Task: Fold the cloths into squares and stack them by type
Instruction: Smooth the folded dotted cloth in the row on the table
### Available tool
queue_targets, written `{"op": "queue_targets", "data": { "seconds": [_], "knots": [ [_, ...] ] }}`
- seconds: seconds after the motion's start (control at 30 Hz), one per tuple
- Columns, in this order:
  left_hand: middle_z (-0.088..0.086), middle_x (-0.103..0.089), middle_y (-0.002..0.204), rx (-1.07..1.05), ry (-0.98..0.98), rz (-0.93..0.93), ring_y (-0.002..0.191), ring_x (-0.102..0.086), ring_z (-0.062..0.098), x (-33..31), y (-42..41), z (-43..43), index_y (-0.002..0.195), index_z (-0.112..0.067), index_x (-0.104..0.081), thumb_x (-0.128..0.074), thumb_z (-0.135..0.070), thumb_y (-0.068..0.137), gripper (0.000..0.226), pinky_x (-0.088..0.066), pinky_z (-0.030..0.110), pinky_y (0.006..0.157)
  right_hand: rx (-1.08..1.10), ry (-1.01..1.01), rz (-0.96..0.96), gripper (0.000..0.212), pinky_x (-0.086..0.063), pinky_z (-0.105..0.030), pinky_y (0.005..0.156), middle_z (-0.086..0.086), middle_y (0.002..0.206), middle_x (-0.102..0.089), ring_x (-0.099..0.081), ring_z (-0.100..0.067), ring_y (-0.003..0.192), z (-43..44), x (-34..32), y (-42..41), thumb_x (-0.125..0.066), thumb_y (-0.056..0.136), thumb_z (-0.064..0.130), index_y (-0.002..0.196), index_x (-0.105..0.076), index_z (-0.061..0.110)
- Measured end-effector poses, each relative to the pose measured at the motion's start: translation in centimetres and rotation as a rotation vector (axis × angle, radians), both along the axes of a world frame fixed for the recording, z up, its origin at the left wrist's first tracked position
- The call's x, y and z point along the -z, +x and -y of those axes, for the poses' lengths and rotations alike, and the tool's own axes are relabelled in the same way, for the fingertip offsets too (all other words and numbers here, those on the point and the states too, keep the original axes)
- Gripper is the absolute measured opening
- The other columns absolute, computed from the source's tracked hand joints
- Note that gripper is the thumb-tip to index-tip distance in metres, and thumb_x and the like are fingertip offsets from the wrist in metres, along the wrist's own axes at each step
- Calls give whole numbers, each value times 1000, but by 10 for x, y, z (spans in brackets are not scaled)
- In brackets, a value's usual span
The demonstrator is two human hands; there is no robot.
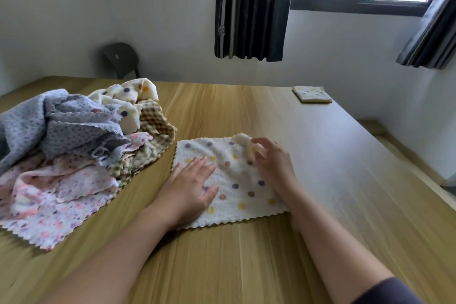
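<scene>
A cream cloth with coloured dots (237, 180) lies spread on the wooden table (222, 266) in front of me. My left hand (190, 185) presses flat on its left part with straight fingers. My right hand (271, 160) pinches the cloth's far right corner, which is lifted and curled over. A folded square of the same dotted type (312, 94) lies at the far right of the table. A loose pile of cloths (74, 145) sits at the left: grey-blue dotted, pink floral, brown checked and cream dotted.
A dark stool (121, 59) stands behind the table by the wall. Dark curtains (251, 7) hang at a window at the back right. The table's right edge (407, 180) runs along a drop to the floor.
</scene>
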State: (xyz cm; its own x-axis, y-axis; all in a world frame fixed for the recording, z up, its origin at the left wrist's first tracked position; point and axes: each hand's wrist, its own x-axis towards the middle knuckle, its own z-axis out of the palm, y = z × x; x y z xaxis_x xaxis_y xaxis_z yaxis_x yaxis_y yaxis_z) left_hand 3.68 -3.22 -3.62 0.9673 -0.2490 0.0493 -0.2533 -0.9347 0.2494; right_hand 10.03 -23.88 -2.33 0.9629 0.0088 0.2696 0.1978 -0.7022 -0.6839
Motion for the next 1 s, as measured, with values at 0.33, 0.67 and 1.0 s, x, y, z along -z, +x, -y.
{"op": "queue_targets", "data": {
  "seconds": [0.33, 0.67, 1.0],
  "knots": [
    [-9, -3, 159, 5, 29, -2, 145, 4, 5, -1, 3, -3, 151, -33, -13, -23, -56, 95, 61, 7, 34, 118, 23, 115, 171, 31, -33, -4, 98, -1, 139, -50, -50, -17, 124, 10, 1, -2, -52, 89, -4, 109, -70, 10],
    [-19, 15, 154, 223, 57, -70, 139, 18, -3, -10, -1, -19, 149, -40, -2, -4, -86, 70, 91, 13, 29, 114, -252, -455, 3, 49, 8, -33, 116, 3, 160, -4, 4, -15, 147, 5, 4, -42, -36, 101, 39, 148, -29, 27],
    [-20, -53, 85, 326, -214, 150, 86, -55, 5, -15, -3, -20, 84, -30, -57, -58, -58, 78, 28, -50, 38, 88, -209, -303, 155, 37, -37, -27, 96, 8, 127, -55, -53, -14, 115, 11, 6, -50, -44, 94, 42, 121, -60, 22]
  ]
}}
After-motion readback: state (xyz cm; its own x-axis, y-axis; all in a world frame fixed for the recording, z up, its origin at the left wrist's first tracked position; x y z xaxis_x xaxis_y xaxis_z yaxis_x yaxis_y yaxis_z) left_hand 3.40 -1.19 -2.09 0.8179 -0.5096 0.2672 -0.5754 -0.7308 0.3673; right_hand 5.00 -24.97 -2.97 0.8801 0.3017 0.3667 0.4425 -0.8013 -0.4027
